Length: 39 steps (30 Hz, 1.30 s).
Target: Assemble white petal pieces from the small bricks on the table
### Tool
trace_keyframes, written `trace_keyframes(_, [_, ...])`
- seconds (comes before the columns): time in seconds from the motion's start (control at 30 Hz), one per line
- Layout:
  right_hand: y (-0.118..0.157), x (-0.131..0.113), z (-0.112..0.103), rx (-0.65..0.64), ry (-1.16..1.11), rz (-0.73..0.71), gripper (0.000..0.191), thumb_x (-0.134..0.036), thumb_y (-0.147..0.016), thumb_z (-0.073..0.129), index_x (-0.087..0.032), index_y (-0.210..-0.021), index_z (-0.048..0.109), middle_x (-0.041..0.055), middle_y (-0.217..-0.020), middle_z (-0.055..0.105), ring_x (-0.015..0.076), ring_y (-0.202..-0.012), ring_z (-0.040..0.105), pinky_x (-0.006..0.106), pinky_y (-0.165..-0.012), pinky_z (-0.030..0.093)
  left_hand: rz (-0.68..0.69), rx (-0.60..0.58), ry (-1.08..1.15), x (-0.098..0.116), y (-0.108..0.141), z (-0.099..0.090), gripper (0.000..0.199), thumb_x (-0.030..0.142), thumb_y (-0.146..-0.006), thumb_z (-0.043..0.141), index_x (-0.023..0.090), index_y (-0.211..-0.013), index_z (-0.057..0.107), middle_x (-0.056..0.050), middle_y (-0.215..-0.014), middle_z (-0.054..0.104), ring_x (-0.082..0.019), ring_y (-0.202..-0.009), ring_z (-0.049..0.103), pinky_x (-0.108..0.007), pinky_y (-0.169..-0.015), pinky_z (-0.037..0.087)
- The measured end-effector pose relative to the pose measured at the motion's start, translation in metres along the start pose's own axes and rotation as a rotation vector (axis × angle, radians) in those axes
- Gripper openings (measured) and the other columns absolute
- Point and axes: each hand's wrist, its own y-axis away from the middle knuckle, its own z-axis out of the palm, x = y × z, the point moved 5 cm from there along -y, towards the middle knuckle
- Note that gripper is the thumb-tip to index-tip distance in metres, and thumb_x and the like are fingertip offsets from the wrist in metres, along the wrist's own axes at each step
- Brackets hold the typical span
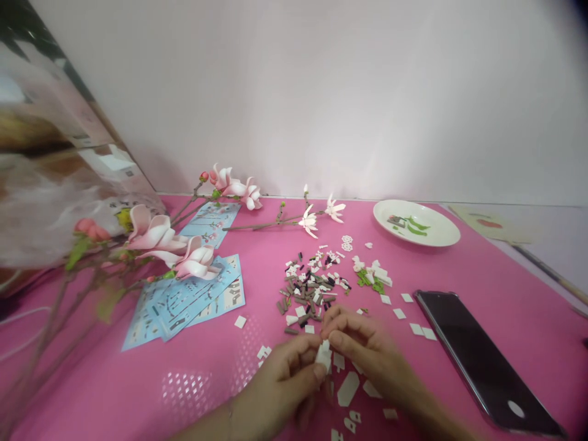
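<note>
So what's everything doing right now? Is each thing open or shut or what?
Left hand: pinching a white brick piece.
Right hand: fingers pressed on that piece.
Phone: lying flat, dark.
Plate: holding green leaf pieces.
Instruction sheets: lying flat, overlapping.
Magnolia flower: open.
Pink bud: closed.

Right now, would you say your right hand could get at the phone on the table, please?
Probably yes: your right hand is close to the phone, and only a few flat white pieces lie between them, low enough to pass over.
</note>
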Motion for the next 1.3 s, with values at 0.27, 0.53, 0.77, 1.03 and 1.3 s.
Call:
trace_keyframes(0.27, [0.005, -0.006, 0.005, 0.06, 0.18, -0.094, 0.02, -0.032, -0.089, 0.053, -0.018, -0.077, 0.061, 0.0025, -0.082, 0.058, 0.015, -0.077, 0.057, 0.028, -0.072, 0.045, -0.012, 0.013, -0.021, 0.001, -0.001, 0.001, 0.037, 0.046, -0.083, 0.062, 0.013, -0.099, 0.055, 0.002, -0.063, 0.055, -0.004, -0.035, 0.039, -0.015, -0.034, 0.026])
trace_keyframes(0.53, [0.007, -0.014, 0.007, 0.079, 0.262, -0.181, 0.017, -0.023, -0.088, 0.052, -0.018, -0.074, 0.06, 0.0014, -0.078, 0.058, 0.0137, -0.074, 0.057, 0.026, -0.068, 0.044, 0.021, 0.069, -0.068, 0.004, -0.002, -0.002, 0.041, 0.052, -0.082, 0.06, 0.012, -0.09, 0.055, 0.003, -0.058, 0.051, -0.003, -0.033, 0.033, -0.016, -0.033, 0.02])
trace_keyframes(0.77, [0.009, -0.013, 0.008, 0.088, 0.311, -0.203, 0.016, -0.022, -0.089, 0.052, -0.019, -0.076, 0.061, 0.0015, -0.08, 0.059, 0.0135, -0.075, 0.058, 0.026, -0.069, 0.044, 0.042, 0.087, -0.118, 0.004, 0.0, -0.007, 0.039, 0.048, -0.083, 0.061, 0.01, -0.091, 0.063, -0.001, -0.064, 0.057, -0.003, -0.039, 0.04, -0.016, -0.038, 0.026])
trace_keyframes(1.03, [0.009, -0.014, 0.008, 0.089, 0.312, -0.223, 0.016, -0.021, -0.089, 0.052, -0.019, -0.076, 0.06, 0.0015, -0.079, 0.059, 0.0136, -0.074, 0.058, 0.026, -0.068, 0.044, 0.017, 0.148, -0.127, 0.005, 0.001, -0.01, 0.039, 0.049, -0.08, 0.064, 0.009, -0.081, 0.063, -0.004, -0.066, 0.062, -0.005, -0.042, 0.046, -0.017, -0.042, 0.033])
trace_keyframes(1.3, [0.01, -0.015, 0.008, 0.09, 0.33, -0.263, 0.015, -0.021, -0.089, 0.054, -0.019, -0.076, 0.061, 0.0011, -0.079, 0.059, 0.0134, -0.075, 0.058, 0.026, -0.068, 0.044, 0.062, 0.137, -0.192, 0.011, 0.002, -0.007, 0.035, 0.046, -0.083, 0.061, 0.01, -0.08, 0.064, -0.002, -0.066, 0.058, -0.006, -0.046, 0.047, -0.019, -0.046, 0.035])
